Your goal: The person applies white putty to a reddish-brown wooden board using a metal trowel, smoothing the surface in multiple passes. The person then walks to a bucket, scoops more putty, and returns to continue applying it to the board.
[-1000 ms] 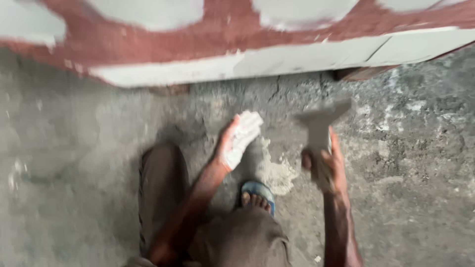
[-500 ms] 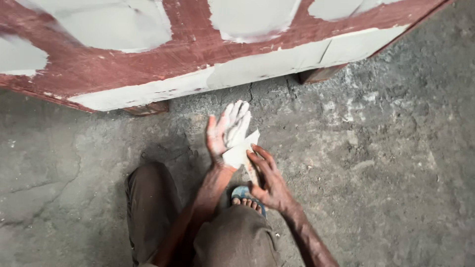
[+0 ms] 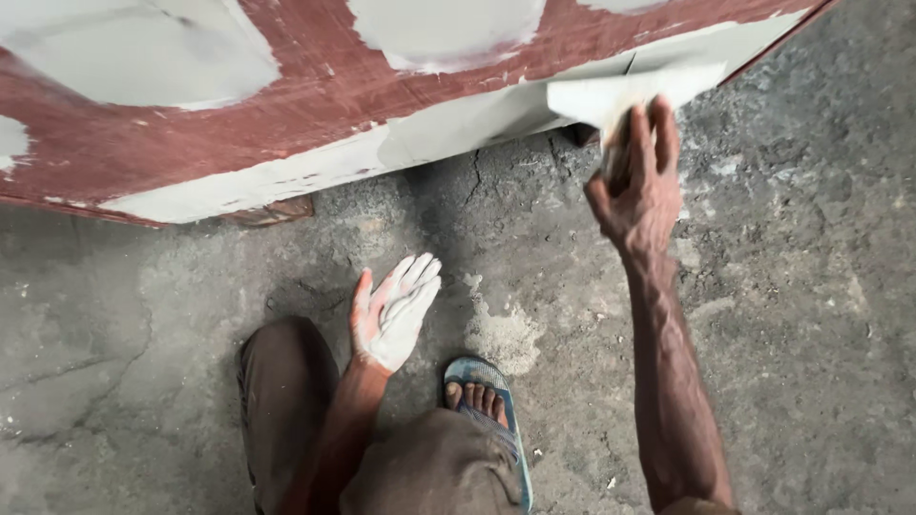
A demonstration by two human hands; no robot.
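Scraper (image 3: 625, 91) with a wide flat blade, covered in pale grey filler, is pressed against the lower edge of a big red-brown board (image 3: 286, 91) at the top right of the view. The right hand (image 3: 637, 186) is closed around the handle of the scraper, with the fingers pointing up toward the blade, so the handle itself is mostly hidden. The board has large patches of the same pale grey filler and a long pale strip along its lower edge. It leans over the concrete floor (image 3: 811, 315), and a small block of wood (image 3: 267, 210) sits under its edge on the left.

The left hand (image 3: 391, 315) is well apart from the scraper, lower and to the left. It is open, with the fingers together and stretched, the palm turned up and coated with pale filler; it holds nothing. Below it are the knees in brown trousers (image 3: 286, 401), and a foot in a blue sandal (image 3: 482, 401) stands on the floor. A pale smear (image 3: 501, 334) lies on the concrete just beside the sandal.
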